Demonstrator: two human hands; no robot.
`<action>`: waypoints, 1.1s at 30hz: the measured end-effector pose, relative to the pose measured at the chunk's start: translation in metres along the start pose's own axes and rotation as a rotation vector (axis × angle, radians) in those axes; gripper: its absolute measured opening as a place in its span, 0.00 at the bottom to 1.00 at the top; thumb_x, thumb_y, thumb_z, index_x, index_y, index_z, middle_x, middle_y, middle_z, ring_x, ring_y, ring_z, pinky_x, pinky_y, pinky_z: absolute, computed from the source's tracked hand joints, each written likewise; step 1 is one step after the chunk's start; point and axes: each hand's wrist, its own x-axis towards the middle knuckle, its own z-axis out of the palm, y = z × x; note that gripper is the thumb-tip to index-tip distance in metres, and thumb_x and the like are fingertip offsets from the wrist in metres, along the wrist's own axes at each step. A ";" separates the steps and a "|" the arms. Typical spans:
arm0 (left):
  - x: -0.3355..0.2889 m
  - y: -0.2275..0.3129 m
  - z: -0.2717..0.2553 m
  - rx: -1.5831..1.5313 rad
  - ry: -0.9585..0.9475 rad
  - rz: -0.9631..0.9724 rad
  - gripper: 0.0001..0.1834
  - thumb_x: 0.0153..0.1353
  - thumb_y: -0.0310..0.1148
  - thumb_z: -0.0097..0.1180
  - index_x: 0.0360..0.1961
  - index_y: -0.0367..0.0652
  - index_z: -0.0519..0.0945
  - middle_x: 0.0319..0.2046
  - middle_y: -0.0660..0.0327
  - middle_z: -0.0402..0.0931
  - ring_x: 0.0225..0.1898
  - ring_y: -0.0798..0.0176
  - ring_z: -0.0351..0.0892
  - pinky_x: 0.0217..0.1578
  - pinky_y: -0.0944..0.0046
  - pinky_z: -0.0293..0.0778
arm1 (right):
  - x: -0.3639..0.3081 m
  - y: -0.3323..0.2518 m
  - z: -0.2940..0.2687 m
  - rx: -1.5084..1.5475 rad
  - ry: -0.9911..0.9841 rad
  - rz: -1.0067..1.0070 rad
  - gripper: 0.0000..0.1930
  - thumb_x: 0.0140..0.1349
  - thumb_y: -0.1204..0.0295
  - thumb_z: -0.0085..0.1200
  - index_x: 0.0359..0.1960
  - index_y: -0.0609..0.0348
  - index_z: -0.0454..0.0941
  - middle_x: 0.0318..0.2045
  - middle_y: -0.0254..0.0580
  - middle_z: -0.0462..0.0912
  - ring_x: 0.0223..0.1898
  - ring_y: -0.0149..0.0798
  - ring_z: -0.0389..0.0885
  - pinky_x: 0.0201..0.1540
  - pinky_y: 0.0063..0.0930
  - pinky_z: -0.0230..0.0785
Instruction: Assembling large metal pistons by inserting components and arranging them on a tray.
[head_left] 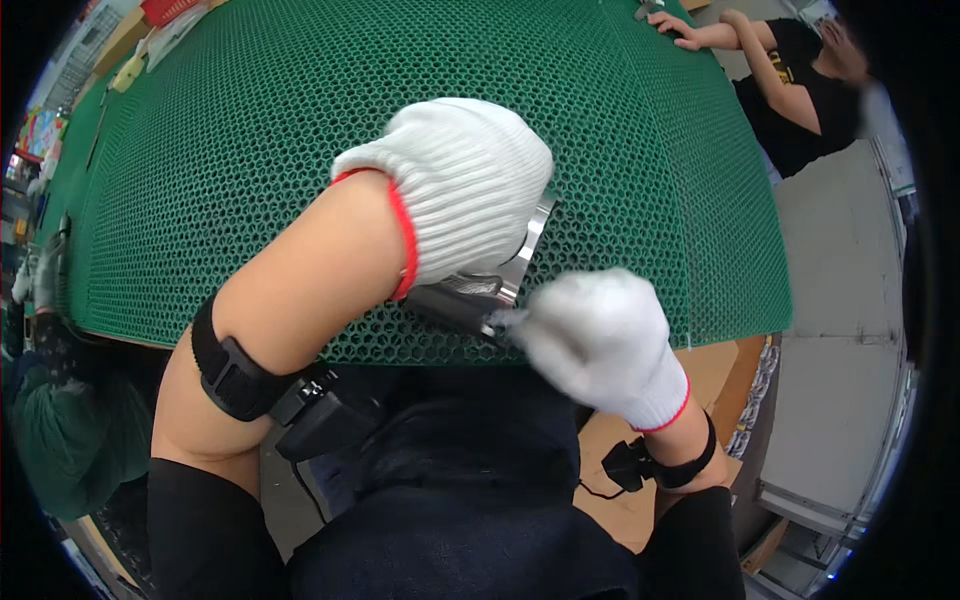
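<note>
My left hand point(470, 185), in a white knit glove with a red cuff edge, bends over a shiny silver and black part point(523, 255) and grips it against the green mat. Its fingers are mostly hidden under the glove's back. The part has a bright curved metal strip and a dark body point(455, 305) that sticks out below the glove. Close to the part's near end is my right hand point(600, 340), also white-gloved, closed and smeared by motion. A small pale wisp shows at its fingertips; I cannot make out what it is.
A green honeycomb mat point(270, 130) covers the table, its near edge just before my body. At the far right, a person in black point(800, 100) leans at the table. A red basket point(165, 10) stands far left. Cardboard point(615, 440) lies below the right edge.
</note>
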 end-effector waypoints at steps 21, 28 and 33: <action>-0.191 -0.067 0.064 -0.344 0.503 0.142 0.27 0.48 0.35 0.67 0.53 0.45 0.79 0.36 0.60 0.81 0.38 0.53 0.81 0.44 0.55 0.76 | -0.040 0.109 -0.025 -0.339 0.215 0.250 0.30 0.62 0.76 0.54 0.68 0.52 0.65 0.63 0.52 0.70 0.60 0.51 0.74 0.60 0.38 0.71; -0.112 -0.093 0.071 0.031 0.323 0.376 0.25 0.41 0.40 0.73 0.41 0.44 0.79 0.48 0.58 0.77 0.52 0.47 0.74 0.59 0.47 0.68 | -0.241 0.116 0.033 -0.331 0.576 0.636 0.21 0.63 0.77 0.55 0.59 0.61 0.73 0.57 0.47 0.76 0.59 0.44 0.75 0.62 0.36 0.67; -0.209 -0.270 0.110 -0.915 0.347 -0.462 0.29 0.66 0.25 0.53 0.67 0.38 0.63 0.59 0.54 0.72 0.60 0.55 0.73 0.60 0.59 0.71 | -0.403 0.094 0.132 0.410 0.822 1.444 0.22 0.67 0.71 0.50 0.62 0.61 0.71 0.54 0.46 0.79 0.53 0.41 0.78 0.59 0.31 0.68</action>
